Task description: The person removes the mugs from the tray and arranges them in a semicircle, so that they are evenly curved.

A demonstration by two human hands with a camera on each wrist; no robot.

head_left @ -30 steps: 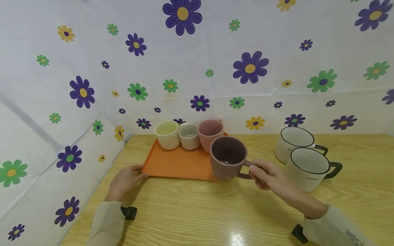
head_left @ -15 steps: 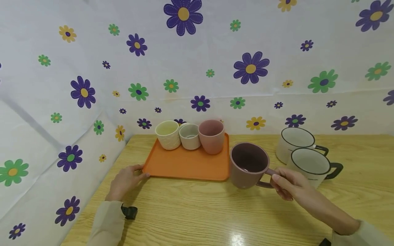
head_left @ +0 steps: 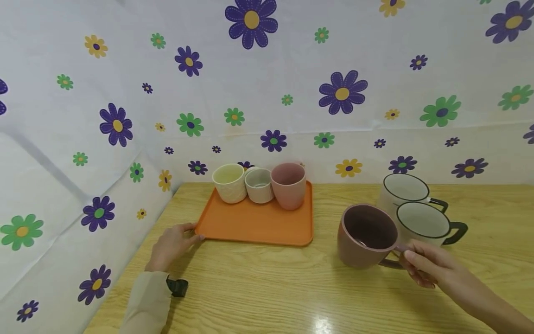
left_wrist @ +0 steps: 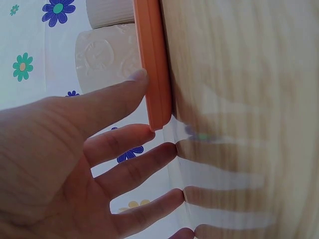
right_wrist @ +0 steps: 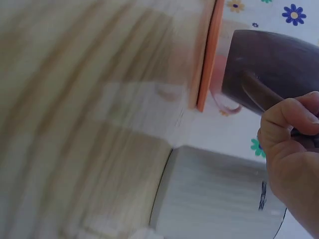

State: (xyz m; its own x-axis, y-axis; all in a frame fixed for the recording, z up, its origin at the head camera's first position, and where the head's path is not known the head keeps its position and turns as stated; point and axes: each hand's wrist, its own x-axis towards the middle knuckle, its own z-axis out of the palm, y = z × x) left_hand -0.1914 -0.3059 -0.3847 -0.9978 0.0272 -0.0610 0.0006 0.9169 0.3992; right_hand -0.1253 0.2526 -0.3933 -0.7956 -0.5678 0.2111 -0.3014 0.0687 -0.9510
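My right hand [head_left: 425, 264] grips the handle of a mauve mug [head_left: 360, 260]. In the right wrist view the mug [right_wrist: 279, 64] hangs above the table, its handle between thumb and fingers. At the near left corner of an orange tray [head_left: 250, 222], my left hand [head_left: 173, 246] touches the edge. The left wrist view has its thumb against the tray's side [left_wrist: 152, 64] and the other fingers stretched toward the table. Along the tray's back stand a cream cup [head_left: 229, 185], a small ribbed white cup [head_left: 259, 188] and a pink cup [head_left: 289, 190].
Two white mugs with black rims stand at the right, a rear mug [head_left: 402, 188] and a nearer mug [head_left: 423, 220], close behind the held one. The wooden table [head_left: 258, 287] meets a flower-printed cloth [head_left: 292, 69] at the back and left.
My right hand has carried the mauve mug from over the tray's right front corner to the right and nearer, toward the white mugs. My left hand stays at the tray corner.
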